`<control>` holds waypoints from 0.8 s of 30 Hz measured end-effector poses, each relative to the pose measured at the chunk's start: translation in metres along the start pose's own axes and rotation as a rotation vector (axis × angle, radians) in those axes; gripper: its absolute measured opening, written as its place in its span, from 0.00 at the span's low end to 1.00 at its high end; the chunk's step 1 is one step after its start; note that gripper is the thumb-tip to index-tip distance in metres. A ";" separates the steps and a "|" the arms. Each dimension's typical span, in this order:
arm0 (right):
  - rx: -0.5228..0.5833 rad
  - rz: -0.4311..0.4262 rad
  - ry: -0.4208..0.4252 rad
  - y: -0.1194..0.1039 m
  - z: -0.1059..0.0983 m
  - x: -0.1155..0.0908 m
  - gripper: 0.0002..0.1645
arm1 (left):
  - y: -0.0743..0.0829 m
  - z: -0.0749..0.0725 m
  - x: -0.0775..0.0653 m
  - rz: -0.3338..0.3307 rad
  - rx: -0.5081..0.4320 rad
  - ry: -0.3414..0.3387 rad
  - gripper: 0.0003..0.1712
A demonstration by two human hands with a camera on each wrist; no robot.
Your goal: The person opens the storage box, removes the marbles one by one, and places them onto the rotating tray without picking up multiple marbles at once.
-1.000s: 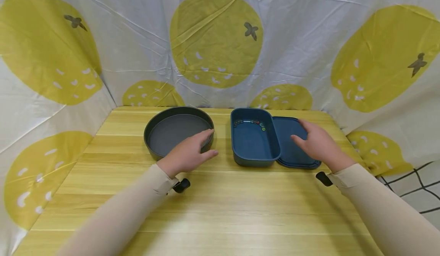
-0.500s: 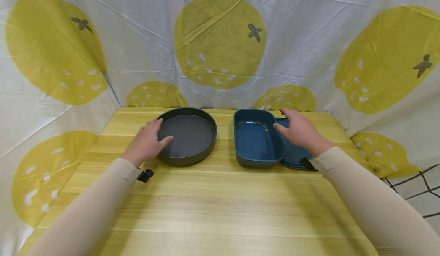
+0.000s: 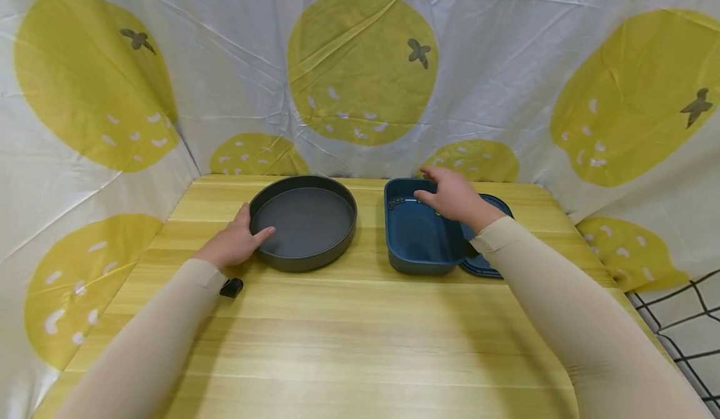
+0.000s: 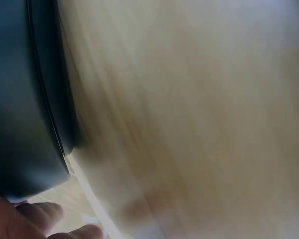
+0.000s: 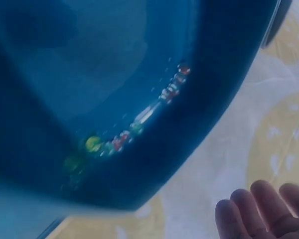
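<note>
My left hand (image 3: 232,242) is at the left side of a round dark grey pan (image 3: 304,219). Its thumb reaches over the rim and the fingers lie along the outer wall. In the left wrist view, fingertips (image 4: 45,214) show right beside the pan's dark wall (image 4: 20,109). Over the back right corner of a deep blue rectangular box (image 3: 416,234) hovers my right hand (image 3: 454,197), fingers extended and holding nothing. Inside the box, along its back wall, lies a row of small coloured glass beads (image 5: 119,142), partly hidden by that hand in the head view.
A flat blue lid (image 3: 478,267) lies on the wooden table (image 3: 349,338), partly under the box's right side. A white curtain (image 3: 236,81) with yellow fruit prints surrounds the table. Black wire grid (image 3: 692,325) stands at the right edge.
My left hand has gone from the pan's right side to its left rim. My right hand has moved left from above the lid to above the box. Pan, box and lid stay put.
</note>
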State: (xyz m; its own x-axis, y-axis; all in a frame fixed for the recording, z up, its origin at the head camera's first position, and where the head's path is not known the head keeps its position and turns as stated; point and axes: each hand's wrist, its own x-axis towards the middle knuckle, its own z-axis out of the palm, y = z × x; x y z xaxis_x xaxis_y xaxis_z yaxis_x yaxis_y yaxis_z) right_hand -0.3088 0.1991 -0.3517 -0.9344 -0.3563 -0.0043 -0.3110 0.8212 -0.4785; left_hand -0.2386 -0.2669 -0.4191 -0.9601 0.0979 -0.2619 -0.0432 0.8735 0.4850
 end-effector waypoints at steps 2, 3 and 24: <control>0.000 -0.010 -0.019 -0.003 0.004 0.008 0.40 | 0.001 0.000 -0.001 -0.004 0.011 -0.008 0.64; -0.001 -0.015 -0.028 -0.004 0.006 0.012 0.39 | 0.001 0.000 -0.001 -0.006 0.014 -0.014 0.64; -0.084 0.006 -0.194 0.008 0.048 0.064 0.24 | 0.001 0.000 -0.004 -0.038 0.043 -0.049 0.66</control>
State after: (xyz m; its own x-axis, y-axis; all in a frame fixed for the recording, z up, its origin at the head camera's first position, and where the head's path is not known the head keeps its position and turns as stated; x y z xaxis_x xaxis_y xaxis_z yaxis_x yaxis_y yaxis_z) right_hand -0.3628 0.1609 -0.3979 -0.8879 -0.4236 -0.1796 -0.3263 0.8549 -0.4033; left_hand -0.2346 -0.2666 -0.4179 -0.9434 0.0865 -0.3202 -0.0664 0.8966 0.4379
